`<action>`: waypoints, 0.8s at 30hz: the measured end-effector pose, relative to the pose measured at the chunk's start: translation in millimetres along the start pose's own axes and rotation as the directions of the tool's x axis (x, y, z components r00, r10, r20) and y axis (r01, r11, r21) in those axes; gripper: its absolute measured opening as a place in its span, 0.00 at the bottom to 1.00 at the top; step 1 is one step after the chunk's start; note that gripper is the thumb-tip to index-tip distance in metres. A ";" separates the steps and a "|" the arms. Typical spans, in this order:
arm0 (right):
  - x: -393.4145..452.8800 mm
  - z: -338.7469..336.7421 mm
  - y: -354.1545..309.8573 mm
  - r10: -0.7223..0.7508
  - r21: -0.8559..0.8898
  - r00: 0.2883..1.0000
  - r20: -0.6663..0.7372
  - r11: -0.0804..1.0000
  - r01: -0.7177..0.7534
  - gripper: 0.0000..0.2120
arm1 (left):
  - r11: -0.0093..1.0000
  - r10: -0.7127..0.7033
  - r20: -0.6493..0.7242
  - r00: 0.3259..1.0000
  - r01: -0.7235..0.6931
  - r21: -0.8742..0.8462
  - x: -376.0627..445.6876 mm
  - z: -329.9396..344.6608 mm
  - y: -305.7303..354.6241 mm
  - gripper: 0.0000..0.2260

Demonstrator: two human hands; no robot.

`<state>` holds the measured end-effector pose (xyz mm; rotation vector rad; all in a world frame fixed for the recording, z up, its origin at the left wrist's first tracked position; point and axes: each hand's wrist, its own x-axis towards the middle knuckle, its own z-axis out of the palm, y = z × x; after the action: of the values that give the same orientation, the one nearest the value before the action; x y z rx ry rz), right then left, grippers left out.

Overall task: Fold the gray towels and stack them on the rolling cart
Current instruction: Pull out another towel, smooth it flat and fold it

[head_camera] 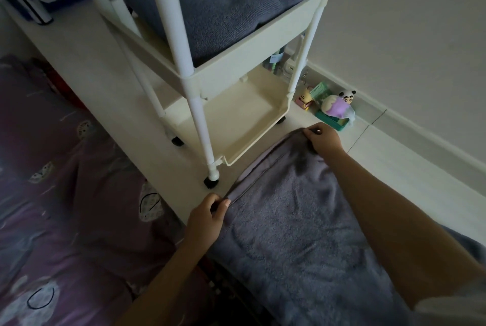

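The white plastic rolling cart [252, 44] carries folded gray terry towels [210, 5] in its upper tray; its bottom tray [236, 120] shows only bare plastic. A gray terry towel [294, 233] lies spread just beside the cart. The left hand [207, 218] and right hand [324, 139] each pinch 1 far corner.

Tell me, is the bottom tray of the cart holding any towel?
No, the bottom tray is bare, while a folded towel lies in the tray above it.
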<state>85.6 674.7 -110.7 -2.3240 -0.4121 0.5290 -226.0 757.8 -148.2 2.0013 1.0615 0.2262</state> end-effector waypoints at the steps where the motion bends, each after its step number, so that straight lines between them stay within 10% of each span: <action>1: -3.2 -7.3 1.5 0.013 0.008 1.000 0.002 1.000 -0.013 0.11 | 0.999 -0.006 0.019 1.000 0.007 -0.032 -0.1 -1.1 1.6 0.08; 11: -65.0 -134.7 17.6 0.171 0.524 0.974 -0.146 0.849 -0.070 0.08 | 0.962 0.119 0.252 0.961 -0.049 -0.269 -22.2 -20.4 91.9 0.06; 24: -217.1 -371.8 49.1 0.312 0.693 0.741 -0.595 0.666 0.276 0.15 | 0.848 0.499 0.576 0.647 -0.500 -0.174 -23.9 12.3 278.1 0.14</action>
<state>83.3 334.7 158.0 -1.5142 0.1921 -0.1837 -67.9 651.8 56.3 2.1126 0.0763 -0.1368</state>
